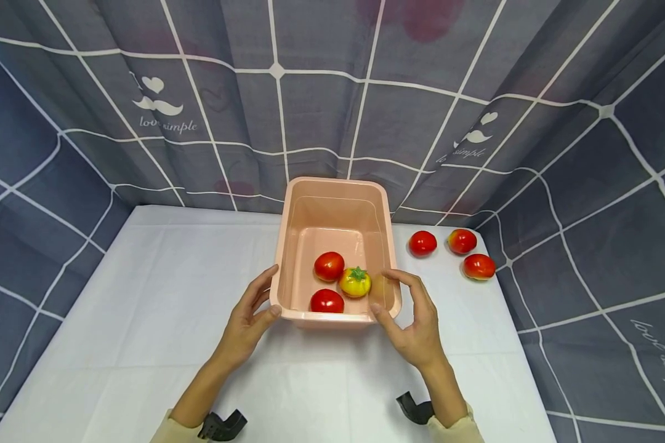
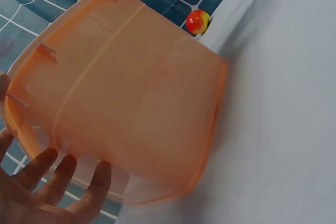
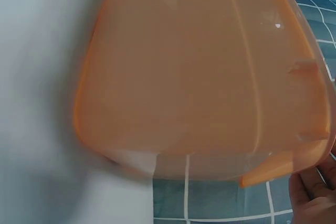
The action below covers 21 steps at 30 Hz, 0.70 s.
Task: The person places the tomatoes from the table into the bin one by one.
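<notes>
A peach-coloured plastic bin (image 1: 332, 209) stands on the white-covered table, its long side running away from me. Inside it lie two red tomatoes (image 1: 329, 266) and a yellow one with a green top (image 1: 355, 282), grouped toward the near end. My left hand (image 1: 246, 323) grips the bin's near left corner, thumb at the front rim; the left wrist view shows its fingers spread against the outer wall (image 2: 131, 93). At the near right corner my right hand (image 1: 418, 326) holds the rim, thumb at the front and fingers on the right side.
Three more red tomatoes (image 1: 422, 243) lie on the table (image 1: 199, 277) to the right of the bin, near the back right corner. A grey curtain (image 1: 321, 111) with white grid lines hangs behind the table and along both sides.
</notes>
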### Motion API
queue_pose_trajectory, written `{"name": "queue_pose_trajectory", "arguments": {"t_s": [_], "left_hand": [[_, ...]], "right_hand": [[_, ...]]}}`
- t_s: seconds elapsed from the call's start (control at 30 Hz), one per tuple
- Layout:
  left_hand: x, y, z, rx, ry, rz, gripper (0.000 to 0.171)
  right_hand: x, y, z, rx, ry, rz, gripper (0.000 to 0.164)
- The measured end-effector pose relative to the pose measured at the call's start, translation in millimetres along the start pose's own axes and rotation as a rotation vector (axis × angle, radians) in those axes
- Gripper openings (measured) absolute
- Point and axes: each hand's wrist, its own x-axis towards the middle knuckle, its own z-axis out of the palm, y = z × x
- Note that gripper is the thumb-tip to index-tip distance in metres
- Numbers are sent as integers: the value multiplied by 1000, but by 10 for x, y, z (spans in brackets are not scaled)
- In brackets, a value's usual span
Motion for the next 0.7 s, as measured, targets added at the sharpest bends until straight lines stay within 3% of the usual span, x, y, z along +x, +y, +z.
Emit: {"name": "queue_pose_trajectory", "arguments": {"t_s": [0.2, 0.37, 0.57, 0.7], "left_hand": [[2, 0, -2, 1, -2, 6, 74], [1, -16, 2, 0, -4, 11, 74], [2, -24, -2, -7, -5, 16, 74], [1, -17, -2, -10, -3, 14, 74]], "right_hand": [[64, 144, -35, 124, 82, -36, 53], [115, 291, -67, 200, 132, 7, 46], [204, 633, -56, 158, 199, 122, 31], [257, 909, -18, 66, 249, 225, 25]]}}
